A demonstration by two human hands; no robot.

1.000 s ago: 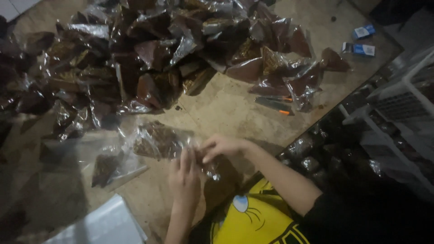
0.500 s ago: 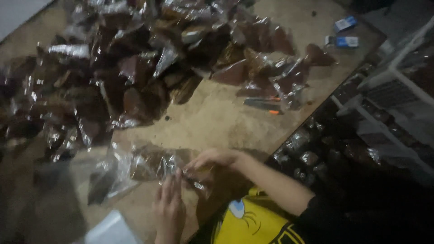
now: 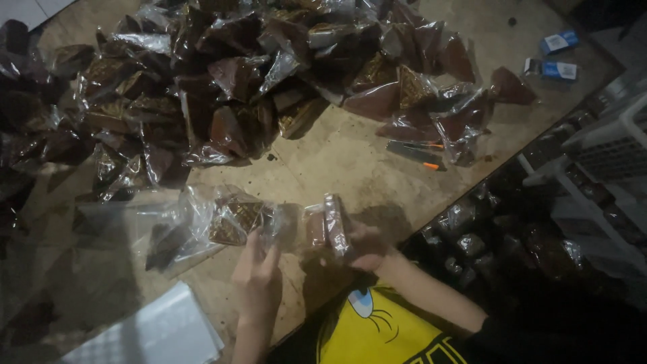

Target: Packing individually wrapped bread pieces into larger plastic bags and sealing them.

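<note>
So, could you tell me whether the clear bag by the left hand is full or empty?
Partly full: the clear bag lies flat on the table with brown contents bunched near the left hand; the rest looks slack and transparent.

- clear plastic bag: crinkled and see-through, with a dark brown, flat-looking piece inside; it lies on its side on the wooden table, just below the big heap of similar bags, its loose open end trailing out to the left; the left hand touches its right end with the fingers spread upward against it
- small wrapped packet: narrow, glossy, brownish through clear film, standing up on its edge and tilted a little; the right hand grips it from the right side, just beside the bag's right end
</note>
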